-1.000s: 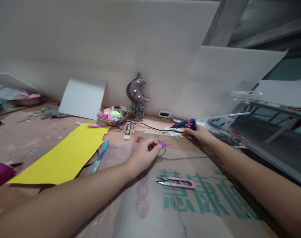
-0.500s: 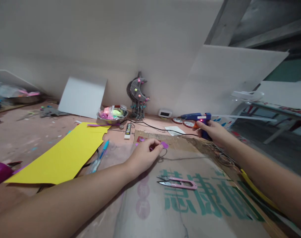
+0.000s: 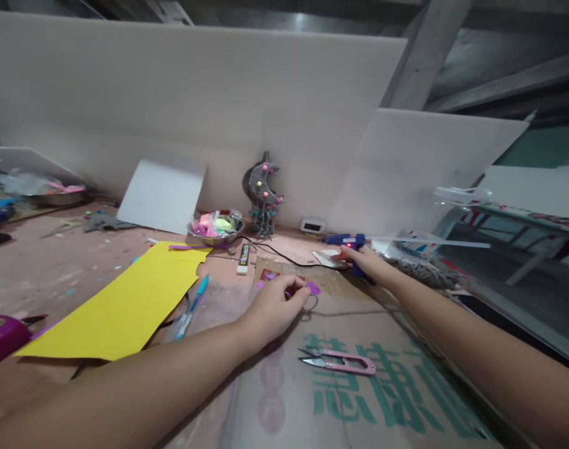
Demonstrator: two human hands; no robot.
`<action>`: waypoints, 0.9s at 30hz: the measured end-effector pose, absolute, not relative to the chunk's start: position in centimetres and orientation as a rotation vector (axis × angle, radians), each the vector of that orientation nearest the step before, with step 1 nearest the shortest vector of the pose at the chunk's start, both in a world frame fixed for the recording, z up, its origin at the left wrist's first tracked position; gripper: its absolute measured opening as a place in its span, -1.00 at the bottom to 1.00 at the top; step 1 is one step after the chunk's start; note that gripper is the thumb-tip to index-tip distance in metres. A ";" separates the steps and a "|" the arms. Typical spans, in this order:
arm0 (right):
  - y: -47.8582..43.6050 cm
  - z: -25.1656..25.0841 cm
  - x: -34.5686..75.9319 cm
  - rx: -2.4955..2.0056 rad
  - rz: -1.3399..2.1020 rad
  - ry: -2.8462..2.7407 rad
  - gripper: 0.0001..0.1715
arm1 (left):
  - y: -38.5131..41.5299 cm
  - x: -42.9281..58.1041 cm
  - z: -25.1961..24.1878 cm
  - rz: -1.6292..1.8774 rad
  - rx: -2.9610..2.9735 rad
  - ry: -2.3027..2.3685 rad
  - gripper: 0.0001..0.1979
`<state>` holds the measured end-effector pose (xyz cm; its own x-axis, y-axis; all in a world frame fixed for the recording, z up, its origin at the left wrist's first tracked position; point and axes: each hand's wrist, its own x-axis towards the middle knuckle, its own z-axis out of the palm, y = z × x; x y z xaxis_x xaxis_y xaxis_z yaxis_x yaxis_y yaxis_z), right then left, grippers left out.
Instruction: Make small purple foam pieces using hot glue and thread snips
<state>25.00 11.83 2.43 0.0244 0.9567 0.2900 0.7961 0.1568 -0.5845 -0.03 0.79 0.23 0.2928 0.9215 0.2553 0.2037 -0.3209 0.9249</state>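
My left hand (image 3: 272, 307) pinches a small purple foam piece (image 3: 313, 287) against the cardboard sheet (image 3: 359, 399) in front of me. My right hand (image 3: 366, 262) is stretched out to the far right and wraps round the grip of a blue glue gun (image 3: 343, 239), whose red light glows and whose nozzle points left above a white paper scrap (image 3: 325, 257). Pink thread snips (image 3: 339, 361) lie on the cardboard just below my left hand, touched by neither hand.
A yellow foam sheet (image 3: 125, 302) and a blue pen (image 3: 191, 307) lie to the left. A metal bowl of coloured bits (image 3: 215, 227), a grey moon ornament (image 3: 263, 193) and white boards (image 3: 161, 194) stand along the back wall. A purple object (image 3: 1, 330) sits at the left edge.
My right hand swung the glue gun out to the right, then brought it back left and lower, near the white paper scrap. My left hand stayed pinched on the purple piece.
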 end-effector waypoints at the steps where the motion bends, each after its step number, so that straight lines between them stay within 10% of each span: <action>1: 12.4 1.9 24.5 -1.683 0.315 -1.793 -0.56 | 0.8 0.0 0.2 1.084 1.731 1.021 -0.79; 27: 11.6 1.8 26.9 -1.760 0.194 -1.880 -0.59 | 1.1 0.0 0.1 1.100 1.695 1.019 -0.77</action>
<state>26.90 11.64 1.81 0.0107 0.9564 0.2919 0.8768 0.1314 -0.4626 -0.01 1.07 0.06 0.2809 0.9267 0.2498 0.1778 -0.3060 0.9353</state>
